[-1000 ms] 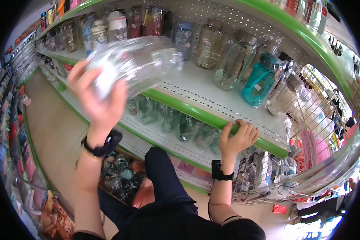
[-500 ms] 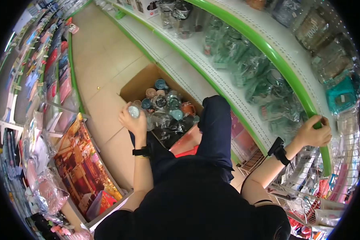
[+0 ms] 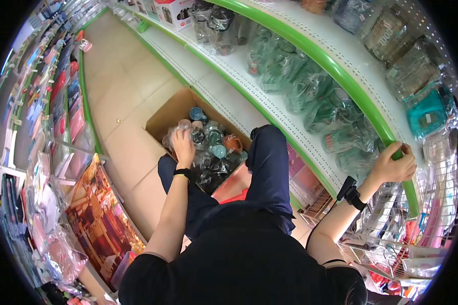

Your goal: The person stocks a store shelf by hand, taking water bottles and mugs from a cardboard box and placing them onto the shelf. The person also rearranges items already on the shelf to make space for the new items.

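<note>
My left hand (image 3: 183, 145) is down in the open cardboard box (image 3: 160, 118), among wrapped jars and bottles. Its fingers are curled and close together, and whatever lies under them is hidden. Beside it in the box are a blue-lidded container (image 3: 197, 113), a pale teal lid (image 3: 218, 151) and an orange item (image 3: 232, 144). My right hand (image 3: 398, 162) is wrapped round the green shelf edge (image 3: 381, 130). Near that hand, clear greenish bottles in plastic wrap (image 3: 350, 137) stand on the white shelf.
The box sits on the tiled floor (image 3: 122, 91), in front of my knees. Packed shelves (image 3: 51, 91) line the left side, with a colourful printed panel (image 3: 104, 221) below. A teal package (image 3: 429, 118) and wire baskets (image 3: 392, 223) are at the right.
My left hand has moved from the box's left side into it, and the pale-lidded jar it held is no longer visible in it. My right hand stays on the shelf edge.
</note>
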{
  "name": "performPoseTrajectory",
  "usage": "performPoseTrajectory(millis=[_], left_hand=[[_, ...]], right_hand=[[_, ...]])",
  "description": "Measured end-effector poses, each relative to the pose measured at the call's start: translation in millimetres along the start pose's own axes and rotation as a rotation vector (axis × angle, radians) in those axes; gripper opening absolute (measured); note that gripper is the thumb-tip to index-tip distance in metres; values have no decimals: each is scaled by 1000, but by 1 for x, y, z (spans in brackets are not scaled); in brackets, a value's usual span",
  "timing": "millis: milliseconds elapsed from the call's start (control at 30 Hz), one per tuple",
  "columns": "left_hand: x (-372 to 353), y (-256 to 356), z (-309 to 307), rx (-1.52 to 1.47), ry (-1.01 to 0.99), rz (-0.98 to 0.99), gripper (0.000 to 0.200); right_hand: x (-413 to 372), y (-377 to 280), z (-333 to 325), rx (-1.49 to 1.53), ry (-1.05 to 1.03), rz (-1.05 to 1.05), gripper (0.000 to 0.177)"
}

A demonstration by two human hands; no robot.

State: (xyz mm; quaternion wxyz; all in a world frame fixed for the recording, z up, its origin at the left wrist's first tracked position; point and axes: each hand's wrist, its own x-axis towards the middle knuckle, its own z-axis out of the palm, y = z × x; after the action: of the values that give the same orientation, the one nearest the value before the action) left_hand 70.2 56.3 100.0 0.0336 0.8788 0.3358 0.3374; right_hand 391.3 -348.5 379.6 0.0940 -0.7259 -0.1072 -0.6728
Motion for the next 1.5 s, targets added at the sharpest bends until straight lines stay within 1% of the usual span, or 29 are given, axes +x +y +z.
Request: performPoseTrajectory(millis=[100, 167, 200, 267, 300, 333, 367, 400, 433, 500, 567, 733, 833, 900, 933, 967, 1000, 1033, 1067, 1100, 1133, 1200, 1233, 1267, 1300, 1367, 1400, 1467, 1500], left_hand=[[-27, -13, 10, -61, -149, -42, 46], [-41, -26, 23, -67, -104, 17, 42], [-38, -21, 17, -119, -130, 3, 39], [-43, -38, 27, -197, -328, -44, 35], [-47, -48, 32, -161, -417, -79, 33], [-48, -60, 38, -152, -585, -163, 31], [-54, -72, 46, -89, -686, -209, 35], [-48, -70, 42, -177, -849, -346, 40], [-47, -62, 33, -160, -957, -514, 51], [-53, -56, 34, -116, -971, -542, 57], [-64, -68, 49, -146, -953, -495, 59], [-67, -60, 41, -124, -924, -531, 55], [-64, -75, 53, -249, -903, -486, 52], [-31, -84, 41, -288, -873, -359, 57], [7, -67, 19, -337, -771, -369, 59], [35, -77, 26, -231, -558, -314, 58], [79, -53, 0, -323, -376, -222, 58], [122, -39, -20, -307, -272, -143, 58], [160, 5, -59, -319, -155, -92, 57], [199, 21, -69, -315, 20, 34, 56], [234, 77, -111, -398, 109, 138, 56], [274, 172, -162, -432, 269, 396, 54], [282, 220, -179, -421, 330, 510, 56], [286, 265, -191, -475, 335, 632, 59], [285, 305, -205, -467, 288, 780, 63], [290, 373, -221, -401, 329, 997, 67], [295, 403, -224, -405, 357, 1042, 69], [323, 477, -212, -609, 443, 1106, 72], [335, 503, -201, -672, 443, 1085, 75]], right_hand=[[1, -4, -4, 16, -19, 6, 20], [4, -8, -7, 24, -34, 41, 19], [5, -10, -8, 43, -23, 37, 19], [7, -15, -11, 41, -52, 72, 16], [7, -15, -12, 1, -33, 74, 16], [7, -17, -11, 39, -35, 95, 16], [7, -18, -11, 84, -38, 117, 15], [8, -19, -12, 62, -25, 119, 15], [9, -20, -13, 91, -41, 126, 15], [9, -20, -15, 111, -49, 140, 15], [9, -19, -16, 124, -78, 126, 15], [9, -18, -17, 152, -83, 141, 15], [9, -19, -16, 153, -72, 161, 16], [8, -19, -15, 142, -61, 181, 17], [8, -19, -15, 150, -58, 188, 17], [8, -20, -15, 161, -58, 192, 17], [7, -20, -15, 159, -51, 195, 17], [6, -20, -14, 164, -55, 195, 17], [6, -19, -14, 171, -57, 192, 17], [7, -19, -14, 173, -52, 189, 17], [7, -19, -15, 175, -69, 199, 17], [7, -19, -17, 180, -99, 213, 19], [7, -19, -17, 184, -90, 216, 19], [7, -19, -18, 187, -97, 219, 19], [7, -18, -18, 188, -107, 218, 19], [5, -18, -18, 184, -105, 214, 19], [5, -17, -17, 197, -111, 224, 19], [6, -15, -20, 190, -131, 200, 21], [5, -15, -22, 178, -129, 193, 21]])
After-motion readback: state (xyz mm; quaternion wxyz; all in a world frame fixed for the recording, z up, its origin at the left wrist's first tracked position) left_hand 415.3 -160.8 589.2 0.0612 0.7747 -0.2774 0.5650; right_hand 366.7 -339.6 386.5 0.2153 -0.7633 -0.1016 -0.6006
